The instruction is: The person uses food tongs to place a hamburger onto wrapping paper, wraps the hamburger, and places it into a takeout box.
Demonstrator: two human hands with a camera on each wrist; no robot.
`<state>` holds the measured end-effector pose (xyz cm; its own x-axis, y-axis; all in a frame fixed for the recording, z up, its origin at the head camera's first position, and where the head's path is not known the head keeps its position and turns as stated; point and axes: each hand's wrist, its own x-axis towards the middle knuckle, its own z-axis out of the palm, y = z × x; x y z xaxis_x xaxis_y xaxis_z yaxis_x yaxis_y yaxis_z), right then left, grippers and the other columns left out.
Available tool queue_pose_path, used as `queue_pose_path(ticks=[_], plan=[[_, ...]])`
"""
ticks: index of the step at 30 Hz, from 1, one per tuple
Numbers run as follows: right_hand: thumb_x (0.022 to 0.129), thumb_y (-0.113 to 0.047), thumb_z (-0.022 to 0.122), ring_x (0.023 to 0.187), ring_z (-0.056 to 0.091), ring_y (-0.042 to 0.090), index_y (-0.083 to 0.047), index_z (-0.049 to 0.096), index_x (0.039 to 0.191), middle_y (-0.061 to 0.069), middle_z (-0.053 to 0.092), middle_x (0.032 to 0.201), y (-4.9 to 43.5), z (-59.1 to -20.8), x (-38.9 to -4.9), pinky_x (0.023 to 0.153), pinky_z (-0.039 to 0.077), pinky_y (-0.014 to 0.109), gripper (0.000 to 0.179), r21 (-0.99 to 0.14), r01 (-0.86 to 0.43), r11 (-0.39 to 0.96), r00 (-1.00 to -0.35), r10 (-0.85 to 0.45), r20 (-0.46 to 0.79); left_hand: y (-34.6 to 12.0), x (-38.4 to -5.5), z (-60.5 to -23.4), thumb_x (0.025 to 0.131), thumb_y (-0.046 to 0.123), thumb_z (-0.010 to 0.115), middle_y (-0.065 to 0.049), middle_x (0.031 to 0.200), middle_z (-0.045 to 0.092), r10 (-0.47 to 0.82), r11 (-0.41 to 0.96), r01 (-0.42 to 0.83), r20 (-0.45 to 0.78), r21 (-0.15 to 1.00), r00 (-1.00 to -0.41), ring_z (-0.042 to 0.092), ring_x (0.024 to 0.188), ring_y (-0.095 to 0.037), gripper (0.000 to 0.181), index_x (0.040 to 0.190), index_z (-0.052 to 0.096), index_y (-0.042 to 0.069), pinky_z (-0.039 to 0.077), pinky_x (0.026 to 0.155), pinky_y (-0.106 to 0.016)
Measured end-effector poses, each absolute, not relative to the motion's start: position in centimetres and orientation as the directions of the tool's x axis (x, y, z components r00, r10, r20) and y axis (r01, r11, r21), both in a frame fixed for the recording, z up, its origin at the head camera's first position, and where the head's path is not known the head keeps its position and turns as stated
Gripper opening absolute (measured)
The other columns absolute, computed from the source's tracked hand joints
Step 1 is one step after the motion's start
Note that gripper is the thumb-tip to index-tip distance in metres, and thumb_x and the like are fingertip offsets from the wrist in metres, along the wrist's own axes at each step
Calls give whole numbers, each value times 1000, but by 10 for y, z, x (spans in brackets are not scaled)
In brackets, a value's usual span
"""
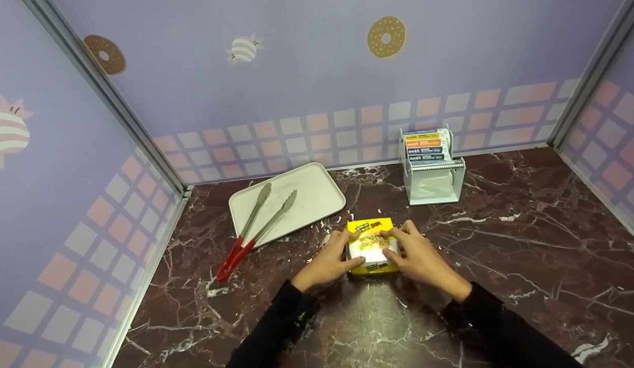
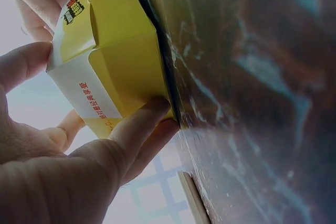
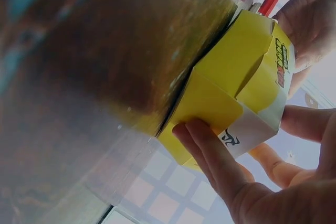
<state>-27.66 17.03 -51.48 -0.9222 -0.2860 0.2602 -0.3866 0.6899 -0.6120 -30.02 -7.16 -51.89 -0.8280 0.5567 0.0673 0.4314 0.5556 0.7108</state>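
Observation:
A yellow and white cardboard takeaway box (image 1: 369, 246) sits closed on the dark marbled table, its flaps folded over the top. My left hand (image 1: 327, 260) grips its left side, thumb at the near top edge. On the right side, my right hand (image 1: 420, 255) holds it with thumb and fingers on the top and wall. In the left wrist view, two left fingers (image 2: 149, 119) press low on the box's side wall near the table. The right wrist view has right fingers (image 3: 202, 140) against the opposite wall. The box's contents are hidden.
Behind on the left lies a pale tray (image 1: 317, 191), with red-handled metal tongs (image 1: 243, 248) resting across its left part and overhanging its front edge. A dispenser rack (image 1: 433, 181) with several coloured label rolls stands at the back right. Patterned walls (image 1: 317, 76) enclose the table.

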Motion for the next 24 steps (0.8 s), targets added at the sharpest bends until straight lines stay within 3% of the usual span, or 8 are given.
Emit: queue_pose_path(ticks=[8,13,18,24], plan=[[97,-19,72,69,45,15,-6,67,130,4,41,97,171,-515,-276,59,42,28,37,-583,-404,704,-915,-312,257,-72,-299,-517,100,35,67,-14,130,45,565,560,420,41,714,-824,51,120,-28,54,140,49,5,45,115,-53],[97,-20,72,74,53,19,-7,68,129,8,47,103,171,-516,-275,63,49,34,35,-560,-423,712,-906,-325,271,-73,-298,-518,101,34,66,-14,128,44,576,549,430,48,716,-816,50,119,-29,56,143,48,4,44,115,-54],[97,-22,72,79,61,25,-10,70,132,12,52,110,171,-517,-276,70,58,43,37,-532,-444,721,-896,-342,284,-73,-297,-518,101,36,64,-18,138,44,575,567,424,29,707,-818,52,124,-32,52,147,55,12,47,111,-58],[97,-21,72,78,60,23,-12,71,132,13,52,111,172,-516,-278,70,58,43,36,-518,-457,723,-889,-359,284,-72,-298,-518,101,38,64,-20,142,43,565,591,424,22,687,-825,53,127,-34,47,143,59,17,48,109,-60]])
